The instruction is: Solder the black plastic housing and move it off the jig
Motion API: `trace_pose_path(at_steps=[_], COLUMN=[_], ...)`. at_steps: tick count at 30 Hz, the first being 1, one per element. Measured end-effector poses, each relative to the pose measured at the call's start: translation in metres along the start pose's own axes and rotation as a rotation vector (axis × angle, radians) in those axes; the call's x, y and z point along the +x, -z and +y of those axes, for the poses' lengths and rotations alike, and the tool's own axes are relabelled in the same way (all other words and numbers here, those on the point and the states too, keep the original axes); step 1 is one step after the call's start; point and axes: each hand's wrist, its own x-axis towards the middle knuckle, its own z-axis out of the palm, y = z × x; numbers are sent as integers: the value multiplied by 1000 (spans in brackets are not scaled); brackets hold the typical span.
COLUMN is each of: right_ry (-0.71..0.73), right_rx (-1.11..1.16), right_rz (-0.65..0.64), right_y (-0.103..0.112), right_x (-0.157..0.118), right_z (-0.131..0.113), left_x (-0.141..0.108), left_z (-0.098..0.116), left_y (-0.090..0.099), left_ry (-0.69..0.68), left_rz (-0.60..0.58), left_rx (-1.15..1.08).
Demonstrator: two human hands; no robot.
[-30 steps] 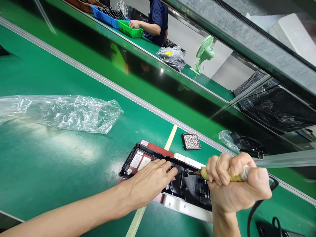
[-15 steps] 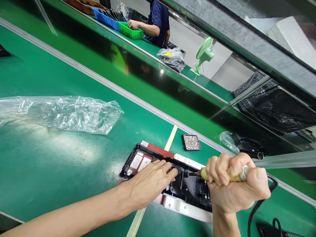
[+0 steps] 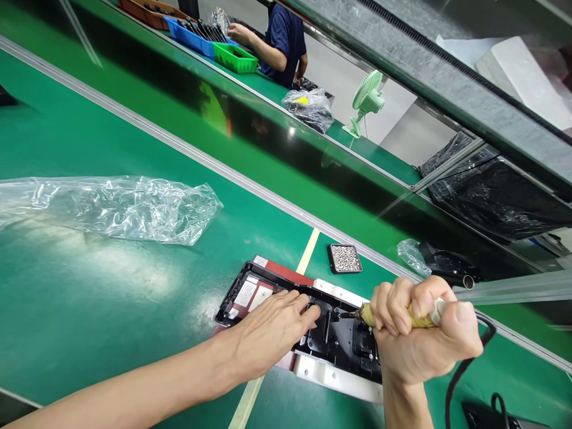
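A long black plastic housing (image 3: 333,345) lies in a white and dark red fixture (image 3: 336,376) at the lower centre. My left hand (image 3: 272,330) rests over its middle, fingers spread loosely on the inner parts, gripping nothing. Wrapped round the yellow handle of a corded screwdriver (image 3: 420,316), my right hand (image 3: 415,328) is closed at the housing's right side. The tool's thin tip points left, at the black inner parts near my left fingertips. Just behind the fixture sits a small black tray (image 3: 345,258) full of tiny screws.
A clear plastic bag (image 3: 147,208) lies on the green table at left. Behind the metal rail are a green basket (image 3: 235,58), a blue bin (image 3: 190,39), a green fan (image 3: 367,98) and a person in dark blue (image 3: 286,44). A black cord hangs at right.
The person across the table has lifted a hand from the green basket towards the blue bin. The view has shifted slightly; both my hands keep nearly the same place on the work.
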Motion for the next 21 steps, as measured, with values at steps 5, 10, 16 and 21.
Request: trace_pose_path(at_steps=[5, 10, 16, 21], right_ry=[-2, -10, -19, -14], right_rx=[-5, -6, -11, -29], right_rz=[5, 29, 22, 29], right_y=[0, 0, 0, 0], right_x=[-1, -2, -2, -1], right_z=[2, 1, 0, 1], left_x=[1, 1, 1, 1], left_z=[2, 2, 1, 2], left_y=[3, 2, -1, 0], left_ry=[26, 31, 36, 30], left_rz=[-66, -74, -65, -52], left_rx=[51, 56, 44, 52])
